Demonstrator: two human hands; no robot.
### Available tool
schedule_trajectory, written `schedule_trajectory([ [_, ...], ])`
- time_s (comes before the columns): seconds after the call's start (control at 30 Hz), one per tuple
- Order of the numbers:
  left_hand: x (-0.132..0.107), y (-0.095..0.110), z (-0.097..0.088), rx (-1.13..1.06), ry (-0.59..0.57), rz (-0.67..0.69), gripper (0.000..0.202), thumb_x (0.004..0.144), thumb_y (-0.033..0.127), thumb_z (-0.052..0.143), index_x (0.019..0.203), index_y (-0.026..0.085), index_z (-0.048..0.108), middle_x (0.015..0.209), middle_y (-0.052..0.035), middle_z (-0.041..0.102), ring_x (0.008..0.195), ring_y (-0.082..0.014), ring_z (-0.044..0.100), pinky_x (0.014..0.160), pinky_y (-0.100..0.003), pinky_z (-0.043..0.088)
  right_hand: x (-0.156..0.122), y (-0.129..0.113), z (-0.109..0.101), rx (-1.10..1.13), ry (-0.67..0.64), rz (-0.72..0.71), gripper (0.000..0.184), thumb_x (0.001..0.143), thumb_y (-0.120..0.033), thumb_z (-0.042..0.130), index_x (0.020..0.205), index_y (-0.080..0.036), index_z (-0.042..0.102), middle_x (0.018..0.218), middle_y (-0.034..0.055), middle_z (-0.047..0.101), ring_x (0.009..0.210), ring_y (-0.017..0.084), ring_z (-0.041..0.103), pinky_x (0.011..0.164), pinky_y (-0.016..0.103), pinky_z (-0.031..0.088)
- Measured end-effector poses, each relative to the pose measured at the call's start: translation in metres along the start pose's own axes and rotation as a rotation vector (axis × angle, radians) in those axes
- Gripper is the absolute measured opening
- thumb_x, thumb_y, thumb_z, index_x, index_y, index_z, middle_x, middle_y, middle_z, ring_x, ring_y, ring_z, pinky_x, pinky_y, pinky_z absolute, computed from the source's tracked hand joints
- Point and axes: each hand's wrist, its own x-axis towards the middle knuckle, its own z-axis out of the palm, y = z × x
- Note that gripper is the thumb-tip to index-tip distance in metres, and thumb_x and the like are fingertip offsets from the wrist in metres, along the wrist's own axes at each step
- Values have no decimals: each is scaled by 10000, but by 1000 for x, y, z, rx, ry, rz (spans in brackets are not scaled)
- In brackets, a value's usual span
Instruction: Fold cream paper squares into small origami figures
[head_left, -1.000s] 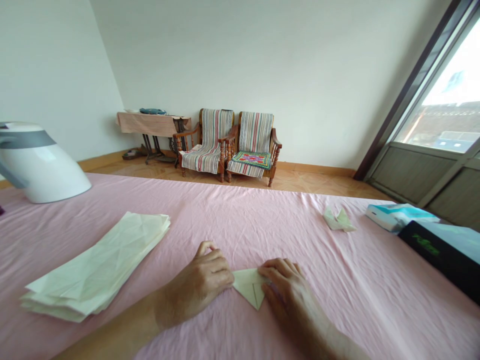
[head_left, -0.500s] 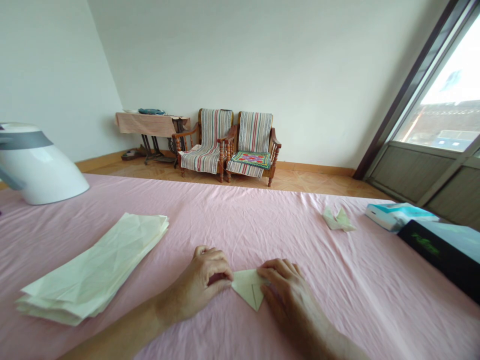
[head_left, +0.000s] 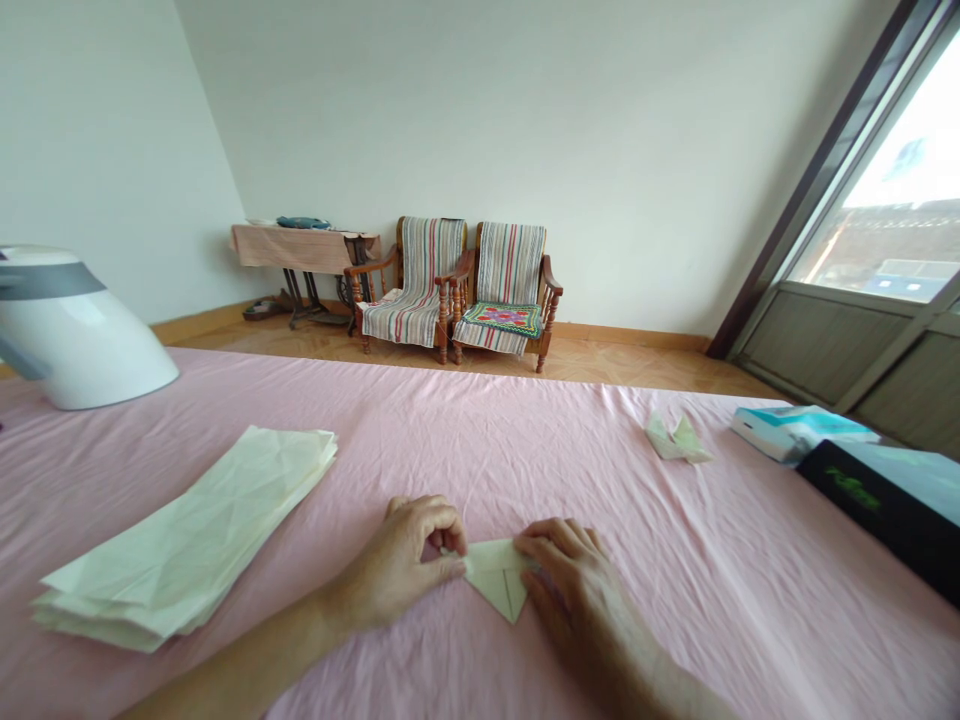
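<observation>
A small piece of folded pale paper (head_left: 499, 580) lies on the pink tablecloth (head_left: 420, 420), its lower corner pointing towards me. At its left corner, my left hand (head_left: 409, 555) pinches the paper between thumb and curled fingers. My right hand (head_left: 574, 580) covers the right side, with the thumb below and the fingers on the upper edge, gripping it. Creases and a flap line show on the part between the hands; the right corner is hidden under my fingers.
Left of my hands lies a stack of pale paper sheets (head_left: 187, 535). A white kettle (head_left: 105, 340) stands at the far left. To the right are a folded paper shape (head_left: 677, 440), a tissue pack (head_left: 799, 430) and a black box (head_left: 877, 500). Two chairs (head_left: 465, 290) stand beyond the table.
The fingers of my left hand have curled slightly at the paper's left corner. My right hand and the paper have stayed nearly in place.
</observation>
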Motion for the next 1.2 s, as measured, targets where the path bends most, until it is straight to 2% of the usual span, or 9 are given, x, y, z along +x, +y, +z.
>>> schedule_trajectory([
  [0.23, 4, -3, 2, -9, -6, -37, 65, 715, 104, 632, 736, 163, 614, 707, 34, 597, 670, -134, 534, 638, -237, 357, 0, 0, 1, -2, 6, -8, 225, 849, -36, 517, 980, -191, 617, 1028, 68, 612, 924, 230, 521, 808, 394, 390],
  [0.5, 7, -7, 4, -46, 1, -53, 68, 737, 93, 618, 748, 160, 609, 693, 36, 589, 643, -122, 523, 613, -221, 350, -1, 0, 0, -5, 15, -14, 243, 836, -23, 533, 983, -191, 628, 1028, 69, 622, 919, 233, 529, 806, 393, 405],
  [0.7, 5, -6, 5, -56, 28, -51, 76, 766, 114, 626, 714, 160, 597, 680, 38, 580, 634, -121, 518, 610, -223, 341, -2, -6, 1, -17, 45, -121, 241, 857, -36, 505, 934, -217, 644, 994, 43, 643, 891, 219, 544, 798, 377, 409],
  [0.93, 1, -7, 8, -59, 69, -21, 82, 792, 103, 592, 739, 164, 586, 715, 22, 583, 664, -134, 522, 628, -233, 365, -3, -12, 12, -60, -11, -257, 379, 835, -111, 584, 1180, -267, 566, 1057, 35, 634, 929, 227, 547, 839, 407, 397],
  [1.0, -3, -9, 4, -85, 103, 26, 91, 836, 114, 547, 767, 165, 579, 760, 5, 583, 706, -142, 534, 645, -238, 388, -3, -12, 12, -101, -19, -239, 381, 824, -135, 606, 1173, -282, 570, 1065, 34, 631, 938, 238, 547, 837, 417, 398],
  [1.07, -10, -12, -3, -123, 162, 139, 140, 884, 111, 475, 801, 166, 573, 790, -13, 582, 740, -148, 547, 664, -246, 415, -2, -14, 8, -118, -63, -200, 333, 835, -150, 599, 1142, -279, 588, 1079, 37, 628, 954, 242, 549, 836, 413, 406],
  [1.13, -19, -16, -12, -115, 182, 329, 240, 897, 46, 390, 810, 166, 579, 805, -27, 595, 786, -154, 562, 726, -269, 436, -1, -16, 3, -111, -105, -165, 288, 848, -154, 582, 1111, -269, 602, 1091, 41, 624, 972, 243, 550, 838, 407, 416],
  [1.2, -28, -18, -19, -63, 147, 502, 292, 898, 2, 365, 840, 168, 598, 842, -39, 617, 831, -161, 563, 767, -287, 446, 0, -17, 1, -95, -124, -153, 246, 863, -164, 563, 1084, -261, 610, 1100, 45, 620, 979, 243, 550, 841, 405, 421],
])
